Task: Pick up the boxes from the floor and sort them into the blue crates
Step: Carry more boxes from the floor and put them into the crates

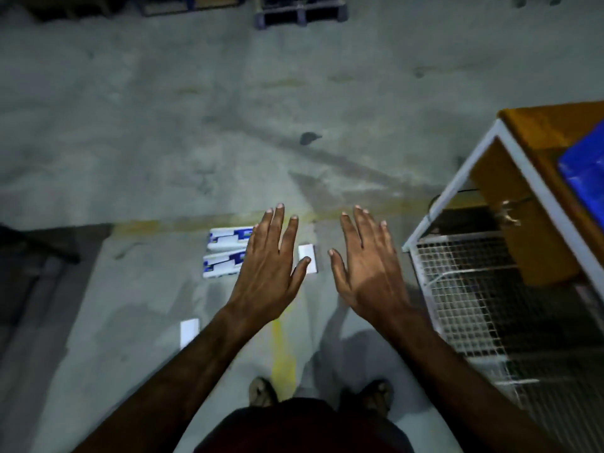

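Both arms are stretched out ahead, palms down over the concrete floor (pixel 163 125). The left hand (pixel 273 273) has its fingers (pixel 279 223) straight and spread, holding nothing, and the right hand (pixel 366 269) mirrors it, fingers (pixel 361 223) fanned wide and empty. On the floor beyond the left hand lie two white-and-blue boxes (pixel 225 251), side by side and touching, partly hidden by that hand. A small white box (pixel 309 256) shows in the gap between the two hands, and another white box (pixel 189 331) sits nearer, just beside the left forearm. Off to the right stands a white wire-mesh rack (pixel 464 289) with an orange tabletop (pixel 542 125), and a blue crate (pixel 585 171) rests on that top at the frame's edge. The person's feet (pixel 261 392) stand either side of a yellow floor line (pixel 282 354).
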